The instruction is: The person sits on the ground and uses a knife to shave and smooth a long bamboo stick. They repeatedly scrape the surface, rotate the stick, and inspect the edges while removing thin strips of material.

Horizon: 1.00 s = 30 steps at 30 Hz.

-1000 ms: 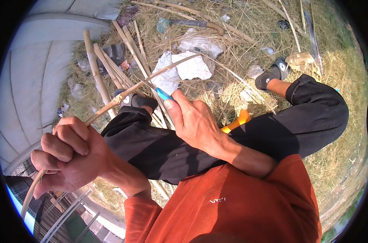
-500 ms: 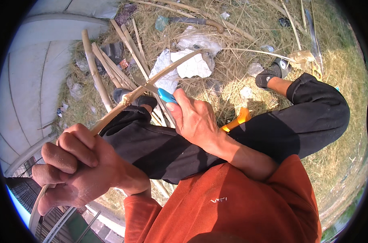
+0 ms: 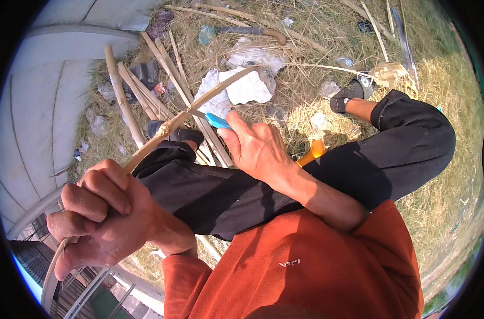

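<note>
A long split bamboo strip (image 3: pixel 223 91) runs slantwise from the lower left toward the white scraps ahead. My left hand (image 3: pixel 109 210) is closed around its lower part, and a thin end bends out below the fist. My right hand (image 3: pixel 263 146) grips a knife (image 3: pixel 218 121) by its blue handle. The blade lies against the strip near a knot (image 3: pixel 166 129), where frayed fibres stand up. Part of the blade is hidden by the strip. My legs in black trousers (image 3: pixel 391 151) are bent beneath both arms.
Cut bamboo poles (image 3: pixel 123 101) and split lengths (image 3: pixel 170 66) lie left on dry grass. White scraps (image 3: pixel 250 87) lie ahead, with a brown-handled tool (image 3: pixel 271 34) beyond. A yellow-orange handle (image 3: pixel 313 153) is by my leg. A long blade (image 3: pixel 405 45) lies far right; a pale wall (image 3: pixel 34 117) stands left.
Both hands, the strip and the knife keep nearly the same pose. The whole view has shifted slightly, and the blade remains by the knot.
</note>
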Motion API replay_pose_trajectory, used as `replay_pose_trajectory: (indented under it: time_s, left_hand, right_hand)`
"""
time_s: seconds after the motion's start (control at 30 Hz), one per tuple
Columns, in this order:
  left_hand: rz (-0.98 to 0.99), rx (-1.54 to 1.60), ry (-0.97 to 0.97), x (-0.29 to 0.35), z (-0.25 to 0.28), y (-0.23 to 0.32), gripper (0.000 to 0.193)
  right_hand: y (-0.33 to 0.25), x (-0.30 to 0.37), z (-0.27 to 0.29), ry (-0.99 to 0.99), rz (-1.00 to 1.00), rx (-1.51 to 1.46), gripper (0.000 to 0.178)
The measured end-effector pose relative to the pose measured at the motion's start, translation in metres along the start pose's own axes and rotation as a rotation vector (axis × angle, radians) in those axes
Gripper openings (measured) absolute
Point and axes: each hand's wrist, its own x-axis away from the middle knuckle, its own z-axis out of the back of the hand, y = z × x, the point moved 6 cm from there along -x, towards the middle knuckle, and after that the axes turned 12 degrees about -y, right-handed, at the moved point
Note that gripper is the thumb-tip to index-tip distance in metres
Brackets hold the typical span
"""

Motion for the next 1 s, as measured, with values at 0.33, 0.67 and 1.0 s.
replay_pose_trajectory:
  time_s: [0.33, 0.67, 1.0]
  left_hand:
    - [-0.063, 0.003, 0.14, -0.006, 0.02, 0.015, 0.063]
    - [-0.041, 0.108, 0.133, -0.006, 0.031, 0.0, 0.061]
    - [0.034, 0.17, 0.013, -0.005, 0.014, 0.0, 0.059]
  right_hand:
    - [0.151, 0.046, -0.023, -0.011, -0.539, 0.183, 0.025]
    - [-0.01, 0.032, 0.047, -0.128, -0.008, -0.345, 0.026]
    - [-0.012, 0.004, 0.009, -0.106, -0.181, 0.0, 0.025]
